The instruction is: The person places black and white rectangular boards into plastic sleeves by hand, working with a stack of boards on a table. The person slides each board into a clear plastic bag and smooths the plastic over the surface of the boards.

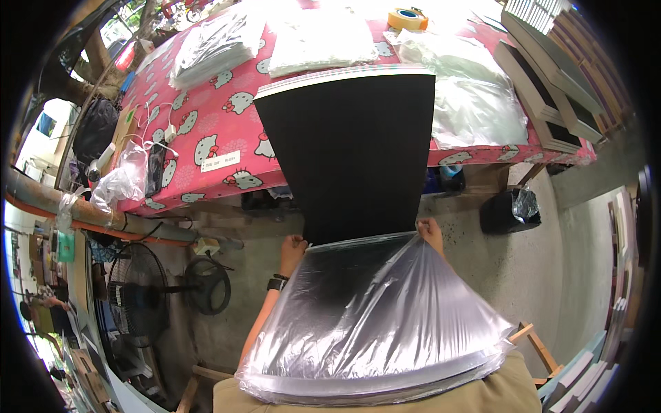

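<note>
A large black-faced pad (358, 144) with a pale, layered far edge stretches from over the table toward my lap. Its near end is inside a clear plastic bag (375, 313), which spreads over my lap. At the left corner of the bag's mouth, my left hand (294, 253) is closed on the plastic rim. My right hand (431, 234) pinches the right corner of the same mouth, beside the pad's edge. Between the two hands, the rim runs across the black face. Folds and glare cover the bag, and the part of the pad inside is only dimly visible.
The pink patterned table (206, 162) holds stacks of clear bags (475, 89) and a tape roll (407, 19). Thick boards (551, 82) stand at its right end. A black fan (138, 292) is at left. On the floor at right sits a black bin (506, 212).
</note>
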Motion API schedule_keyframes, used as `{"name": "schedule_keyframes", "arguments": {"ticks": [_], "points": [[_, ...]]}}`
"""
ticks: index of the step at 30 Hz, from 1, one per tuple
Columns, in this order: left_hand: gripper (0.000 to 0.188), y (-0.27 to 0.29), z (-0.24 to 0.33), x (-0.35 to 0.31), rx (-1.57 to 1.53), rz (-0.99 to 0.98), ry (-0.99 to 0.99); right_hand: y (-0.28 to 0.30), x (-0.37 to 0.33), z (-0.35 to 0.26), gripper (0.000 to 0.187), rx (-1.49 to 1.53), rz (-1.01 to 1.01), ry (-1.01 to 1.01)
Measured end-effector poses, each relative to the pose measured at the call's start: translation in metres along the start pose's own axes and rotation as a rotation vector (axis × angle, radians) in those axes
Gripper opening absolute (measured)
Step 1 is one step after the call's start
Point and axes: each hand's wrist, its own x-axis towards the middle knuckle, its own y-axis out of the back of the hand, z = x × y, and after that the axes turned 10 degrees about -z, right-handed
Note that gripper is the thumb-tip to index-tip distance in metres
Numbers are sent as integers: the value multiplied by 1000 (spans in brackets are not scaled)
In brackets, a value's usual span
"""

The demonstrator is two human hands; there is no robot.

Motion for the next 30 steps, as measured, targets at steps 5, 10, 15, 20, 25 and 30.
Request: {"name": "schedule_keyframes", "arguments": {"ticks": [5,10,15,20,25,30], "points": [[18,16,-9,-2,-633,-110,81,-19,21,-1,22,-29,37,88],[23,18,25,-17,-92,-297,-255,-8,33,56,22,121,15,109],[33,5,9,-10,-307,-181,-59,-1,34,62,23,92,-7,58],[34,9,26,-16,-285,-259,-62,21,31,36,21,100,-262,48],[33,17,20,-27,-105,-245,-218,32,28,8,20,74,-412,62],[33,9,28,-19,-379,-162,-72,35,31,13,16,33,-434,108]]}}
